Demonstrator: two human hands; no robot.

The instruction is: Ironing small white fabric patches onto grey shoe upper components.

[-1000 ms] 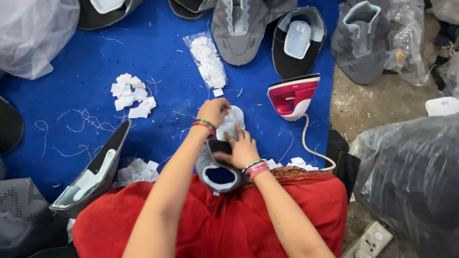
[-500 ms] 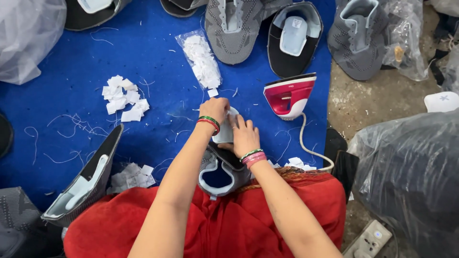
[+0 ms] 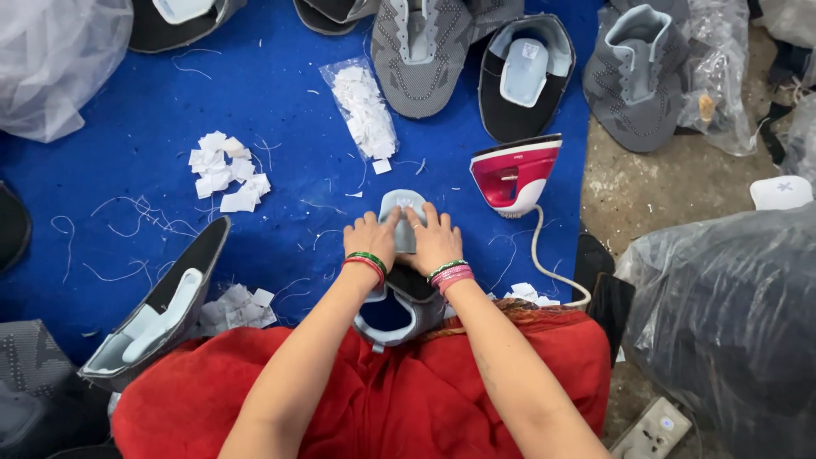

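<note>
Pressing down now, the left hand (image 3: pixel 370 238) and right hand (image 3: pixel 435 240) lie flat, unclenched, side by side on the grey shoe upper (image 3: pixel 401 223), no longer lifted; iron (image 3: pixel 514 172) at 2 o'clock.

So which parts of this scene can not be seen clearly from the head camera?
- Shoe upper, head view: its middle is covered by the left hand and right hand.
- Tongue: only the tip shows past the fingers.
- Small white labels in the clear bag: too small to read.
- Power strip: cut by the bottom edge.
- Contents of the grey plastic bag: hidden by the film.
</note>
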